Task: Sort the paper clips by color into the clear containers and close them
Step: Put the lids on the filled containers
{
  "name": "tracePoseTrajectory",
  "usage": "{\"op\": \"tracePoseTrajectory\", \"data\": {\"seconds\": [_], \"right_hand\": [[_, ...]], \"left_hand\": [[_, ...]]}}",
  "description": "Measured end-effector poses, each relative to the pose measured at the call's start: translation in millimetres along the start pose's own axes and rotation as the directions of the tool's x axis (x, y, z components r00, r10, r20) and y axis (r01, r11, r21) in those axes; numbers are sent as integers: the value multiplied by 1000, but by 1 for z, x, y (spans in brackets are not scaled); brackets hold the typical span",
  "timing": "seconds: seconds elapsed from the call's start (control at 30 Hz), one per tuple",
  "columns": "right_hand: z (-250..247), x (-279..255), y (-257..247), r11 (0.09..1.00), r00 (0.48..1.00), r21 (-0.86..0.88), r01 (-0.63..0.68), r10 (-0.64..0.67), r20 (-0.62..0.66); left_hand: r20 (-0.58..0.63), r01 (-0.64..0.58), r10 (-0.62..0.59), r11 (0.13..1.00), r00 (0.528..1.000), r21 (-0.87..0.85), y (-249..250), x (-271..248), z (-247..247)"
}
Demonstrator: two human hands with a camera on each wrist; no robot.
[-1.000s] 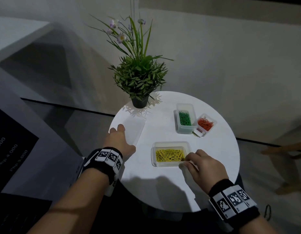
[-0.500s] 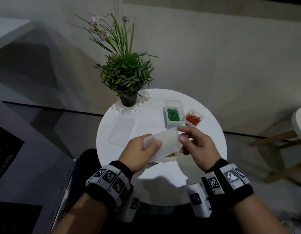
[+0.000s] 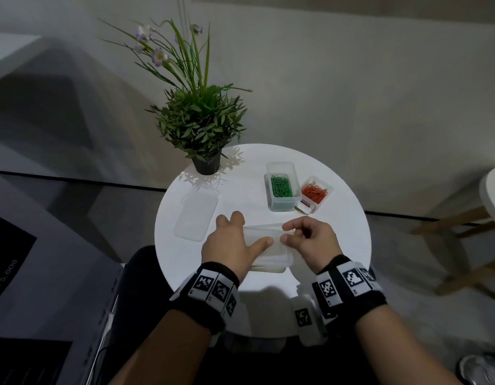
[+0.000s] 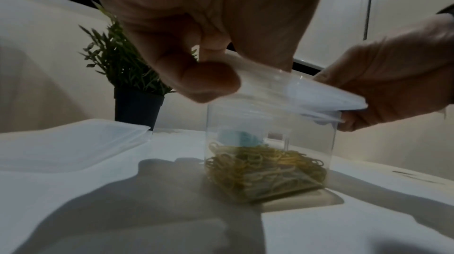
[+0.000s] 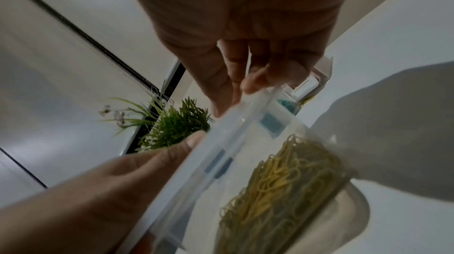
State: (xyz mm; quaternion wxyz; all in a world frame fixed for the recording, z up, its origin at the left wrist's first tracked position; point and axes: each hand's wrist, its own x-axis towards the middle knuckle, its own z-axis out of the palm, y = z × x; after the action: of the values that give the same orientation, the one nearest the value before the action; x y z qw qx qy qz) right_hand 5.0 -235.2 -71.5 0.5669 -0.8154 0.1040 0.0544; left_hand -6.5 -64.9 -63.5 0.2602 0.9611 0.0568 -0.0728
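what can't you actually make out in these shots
- Head view: the yellow clip container lies mostly under the lid, left hand and right hand.
- Left wrist view: blur leaves it unclear whether the lid touches the rim.
- Head view: the small clear piece beside the red clip container is too small to identify.

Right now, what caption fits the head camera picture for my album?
Both hands lower a clear lid onto the yellow paper clips' container.

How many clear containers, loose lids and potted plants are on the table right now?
Clear plastic containers: 3, holding yellow, green and red paper clips
Translucent plastic lids: 2, one held, one lying flat
Green potted plant: 1
Total: 6
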Motion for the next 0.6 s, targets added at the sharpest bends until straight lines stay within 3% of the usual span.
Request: {"op": "tracePoseTrajectory", "data": {"seconds": [0.1, 0.2, 0.27, 0.37, 0.5, 0.6], "right_hand": [[4, 4, 6, 993, 998, -121, 9, -16, -57], [8, 1, 10, 989, 994, -134, 54, -67, -89], [10, -4, 8, 976, 992, -190, 110, -120, -41], [11, -11, 10, 946, 982, -275, 170, -137, 133], [6, -11, 9, 921, 971, -336, 198, -136, 199], [6, -6, 7, 942, 981, -302, 144, -96, 171]], "left_hand": [[42, 62, -66, 993, 997, 99, 0, 3, 5], [51, 83, -84, 996, 995, 22, 2, 5, 12], [32, 117, -114, 985, 993, -122, 3, 7, 16], [-43, 155, -178, 936, 983, -315, 1, 10, 22], [-95, 139, -180, 932, 979, -334, 1, 11, 28], [-102, 125, -157, 956, 982, -265, 1, 13, 29]]}}
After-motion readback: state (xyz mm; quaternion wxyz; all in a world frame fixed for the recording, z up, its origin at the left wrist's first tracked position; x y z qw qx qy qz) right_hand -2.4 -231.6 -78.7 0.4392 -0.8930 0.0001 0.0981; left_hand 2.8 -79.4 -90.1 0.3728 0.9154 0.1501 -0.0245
